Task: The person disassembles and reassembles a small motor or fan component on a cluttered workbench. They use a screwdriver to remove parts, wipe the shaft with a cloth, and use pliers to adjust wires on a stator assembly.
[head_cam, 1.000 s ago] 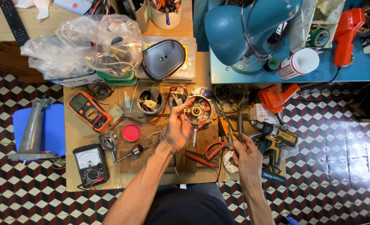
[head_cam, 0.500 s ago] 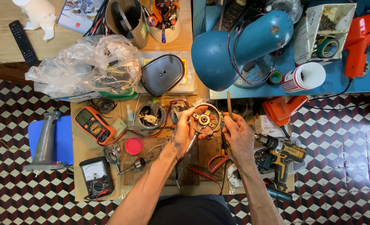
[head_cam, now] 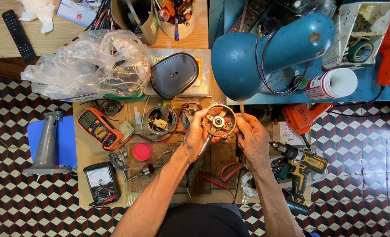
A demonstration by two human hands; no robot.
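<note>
Above the middle of a cluttered wooden work table, both hands hold a round metal motor part with a ring frame, a centre hub and a shaft pointing down. My left hand grips its left side with the fingers curled around the rim. My right hand is at its right side and pinches a thin wooden stick that stands upright beside the ring.
On the table lie an orange multimeter, a black analog meter, a red lid, a small tin of parts, a yellow cordless drill and red pliers. A blue fan housing and a plastic bag sit behind.
The camera view has dropped closer to the table. My right hand rose from the table's right side to the motor part, bringing the thin stick; the left hand kept hold of the part.
</note>
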